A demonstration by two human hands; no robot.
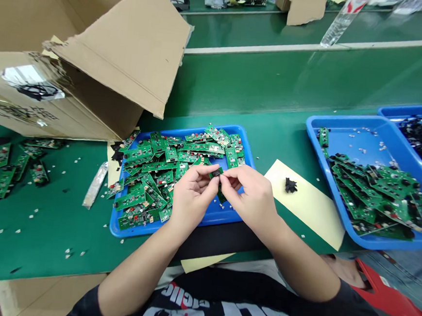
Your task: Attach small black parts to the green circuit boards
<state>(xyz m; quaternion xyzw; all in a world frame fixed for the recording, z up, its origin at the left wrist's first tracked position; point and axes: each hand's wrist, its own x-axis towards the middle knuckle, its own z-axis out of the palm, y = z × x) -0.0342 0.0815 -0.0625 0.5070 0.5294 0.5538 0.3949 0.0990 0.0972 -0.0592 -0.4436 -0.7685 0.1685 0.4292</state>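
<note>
A small green circuit board with a black part at its upper end is pinched between my two hands, above the blue tray. My left hand grips the board by its upper end with thumb and forefinger. My right hand has its thumb and fingertips closed against the board's right side, and they partly cover it. Heaped in the tray are many green circuit boards with red, white and black components. Right of my right hand, a small black clump of pieces lies on a cream paper sheet.
To the right, a second blue tray holds more boards; a third behind it contains black parts. A large open cardboard box stands at left. Loose boards and a silvery strip lie on the green table.
</note>
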